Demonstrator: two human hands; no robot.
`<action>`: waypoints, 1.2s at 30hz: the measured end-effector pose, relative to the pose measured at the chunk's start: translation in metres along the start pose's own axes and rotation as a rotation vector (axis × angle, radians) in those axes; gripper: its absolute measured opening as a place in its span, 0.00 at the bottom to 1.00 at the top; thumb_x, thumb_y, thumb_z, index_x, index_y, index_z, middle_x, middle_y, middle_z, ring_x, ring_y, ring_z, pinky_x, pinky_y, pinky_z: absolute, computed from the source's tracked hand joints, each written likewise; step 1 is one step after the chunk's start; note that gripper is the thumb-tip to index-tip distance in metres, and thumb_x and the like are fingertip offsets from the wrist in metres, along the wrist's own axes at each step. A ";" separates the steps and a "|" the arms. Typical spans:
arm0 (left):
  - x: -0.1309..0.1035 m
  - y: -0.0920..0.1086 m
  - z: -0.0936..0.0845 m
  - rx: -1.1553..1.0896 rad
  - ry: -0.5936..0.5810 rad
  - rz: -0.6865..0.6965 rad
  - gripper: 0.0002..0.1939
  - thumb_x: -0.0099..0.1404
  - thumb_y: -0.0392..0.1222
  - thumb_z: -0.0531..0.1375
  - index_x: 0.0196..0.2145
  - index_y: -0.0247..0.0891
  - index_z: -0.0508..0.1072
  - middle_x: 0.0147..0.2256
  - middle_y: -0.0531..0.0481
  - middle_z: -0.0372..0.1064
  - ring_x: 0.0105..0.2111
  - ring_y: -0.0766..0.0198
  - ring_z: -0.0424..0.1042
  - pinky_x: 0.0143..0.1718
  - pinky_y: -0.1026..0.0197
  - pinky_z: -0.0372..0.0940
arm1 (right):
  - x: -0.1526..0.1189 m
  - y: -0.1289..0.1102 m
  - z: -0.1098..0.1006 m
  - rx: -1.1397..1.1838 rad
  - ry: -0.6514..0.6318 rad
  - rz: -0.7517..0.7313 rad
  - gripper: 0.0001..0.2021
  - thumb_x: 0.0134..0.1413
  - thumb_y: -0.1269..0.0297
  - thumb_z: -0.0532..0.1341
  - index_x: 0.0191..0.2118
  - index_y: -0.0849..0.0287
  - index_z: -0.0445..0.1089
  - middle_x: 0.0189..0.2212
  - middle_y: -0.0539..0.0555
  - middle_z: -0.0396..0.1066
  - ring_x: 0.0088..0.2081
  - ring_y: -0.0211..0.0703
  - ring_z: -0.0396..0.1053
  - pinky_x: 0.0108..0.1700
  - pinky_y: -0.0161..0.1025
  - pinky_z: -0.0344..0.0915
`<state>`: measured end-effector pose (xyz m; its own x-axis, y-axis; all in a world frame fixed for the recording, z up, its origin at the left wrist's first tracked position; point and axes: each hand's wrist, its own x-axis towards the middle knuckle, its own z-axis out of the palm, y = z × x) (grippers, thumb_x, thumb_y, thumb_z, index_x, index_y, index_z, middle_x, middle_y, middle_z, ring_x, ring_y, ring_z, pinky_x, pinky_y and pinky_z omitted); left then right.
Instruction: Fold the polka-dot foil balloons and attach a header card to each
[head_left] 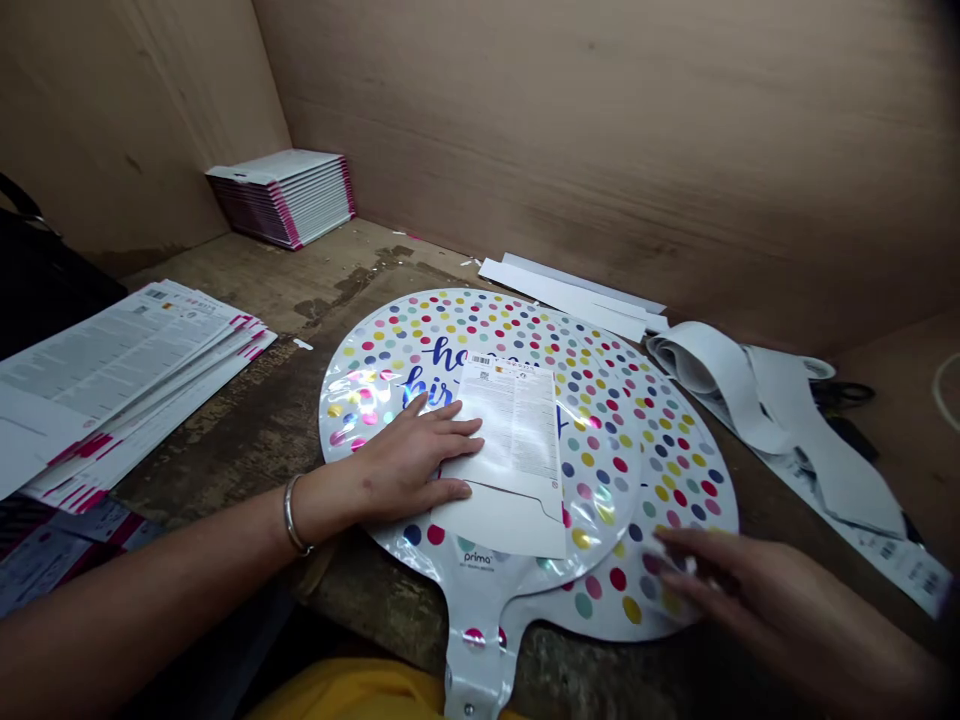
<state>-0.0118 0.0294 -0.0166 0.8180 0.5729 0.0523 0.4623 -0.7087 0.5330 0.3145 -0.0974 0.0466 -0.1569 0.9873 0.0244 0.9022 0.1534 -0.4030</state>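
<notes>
A flat, uninflated foil balloon with coloured dots and blue "happy birthday" lettering lies in front of me, its neck toward me. A second dotted foil balloon shows from under it at the right. On the upper balloon rests a white printed card envelope with a flap line near its lower end. My left hand lies flat with fingers spread, pressing on the balloon and the envelope's left edge. My right hand, smeared by motion, is over the lower balloon's right edge; something small and whitish is at its fingertips.
Printed card envelopes are piled at the left. A neat stack of envelopes stands in the back corner. White strips lie along the back board, and a curled label roll at the right, near dark scissor-like handles.
</notes>
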 end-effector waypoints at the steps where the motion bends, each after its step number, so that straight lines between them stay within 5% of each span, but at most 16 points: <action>1: 0.002 0.001 0.000 0.008 -0.002 0.005 0.26 0.63 0.50 0.58 0.58 0.48 0.60 0.61 0.49 0.54 0.63 0.48 0.45 0.60 0.36 0.35 | -0.001 -0.004 0.006 -0.049 0.045 -0.018 0.13 0.48 0.58 0.65 0.42 0.50 0.73 0.35 0.57 0.77 0.33 0.51 0.75 0.31 0.43 0.74; 4: 0.005 0.006 0.001 0.043 -0.007 0.006 0.25 0.64 0.51 0.56 0.58 0.46 0.60 0.61 0.47 0.55 0.63 0.48 0.46 0.60 0.37 0.37 | 0.015 -0.034 0.040 -0.058 0.039 -0.183 0.19 0.53 0.61 0.61 0.51 0.54 0.65 0.55 0.61 0.63 0.55 0.55 0.63 0.52 0.54 0.66; 9: -0.008 0.010 -0.001 0.094 0.022 0.093 0.39 0.56 0.62 0.60 0.58 0.38 0.60 0.59 0.39 0.56 0.60 0.46 0.52 0.60 0.41 0.44 | 0.041 -0.061 0.076 -0.019 -0.045 -0.296 0.24 0.51 0.56 0.63 0.52 0.62 0.60 0.55 0.66 0.62 0.57 0.55 0.59 0.54 0.54 0.64; 13: -0.013 0.018 0.003 0.092 0.061 0.236 0.23 0.63 0.52 0.57 0.51 0.34 0.68 0.52 0.40 0.64 0.53 0.55 0.62 0.54 0.56 0.59 | 0.039 -0.056 0.081 -0.082 -0.006 -0.328 0.20 0.55 0.58 0.58 0.51 0.64 0.61 0.55 0.68 0.62 0.58 0.56 0.58 0.56 0.55 0.62; 20: -0.001 0.032 0.017 0.367 0.087 0.417 0.09 0.66 0.34 0.52 0.41 0.33 0.70 0.38 0.42 0.70 0.40 0.58 0.69 0.45 0.56 0.65 | 0.034 -0.054 0.084 -0.010 0.003 -0.311 0.17 0.53 0.57 0.60 0.46 0.60 0.64 0.58 0.64 0.59 0.59 0.54 0.56 0.56 0.50 0.62; 25: 0.002 0.038 0.014 0.362 0.088 0.285 0.09 0.67 0.37 0.52 0.37 0.35 0.72 0.33 0.46 0.69 0.34 0.60 0.68 0.36 0.59 0.65 | 0.035 -0.056 0.088 0.110 0.098 -0.221 0.09 0.55 0.71 0.55 0.41 0.59 0.68 0.53 0.60 0.64 0.56 0.48 0.61 0.55 0.46 0.62; 30: 0.006 0.041 0.013 0.095 0.164 -0.058 0.10 0.67 0.41 0.54 0.30 0.37 0.72 0.29 0.49 0.70 0.32 0.61 0.68 0.35 0.60 0.63 | 0.041 -0.060 0.083 0.156 0.155 -0.008 0.10 0.58 0.62 0.55 0.30 0.57 0.70 0.38 0.56 0.68 0.43 0.47 0.66 0.45 0.45 0.65; 33: 0.010 0.040 0.011 0.014 0.158 -0.309 0.08 0.62 0.44 0.59 0.37 0.39 0.71 0.32 0.50 0.71 0.33 0.59 0.70 0.35 0.58 0.64 | 0.043 -0.058 0.078 0.061 0.158 0.219 0.08 0.55 0.59 0.57 0.30 0.57 0.66 0.34 0.55 0.66 0.37 0.47 0.65 0.39 0.44 0.64; 36: 0.014 0.039 0.008 0.080 0.186 -0.351 0.21 0.58 0.43 0.63 0.48 0.37 0.67 0.42 0.44 0.68 0.44 0.52 0.67 0.45 0.53 0.63 | 0.047 -0.058 0.076 0.002 0.140 0.353 0.16 0.51 0.53 0.60 0.41 0.58 0.64 0.39 0.57 0.66 0.41 0.51 0.65 0.39 0.45 0.63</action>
<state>0.0204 0.0067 -0.0016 0.5329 0.8454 0.0349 0.7337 -0.4822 0.4787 0.2244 -0.0630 0.0019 0.2195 0.9756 0.0082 0.8905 -0.1969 -0.4103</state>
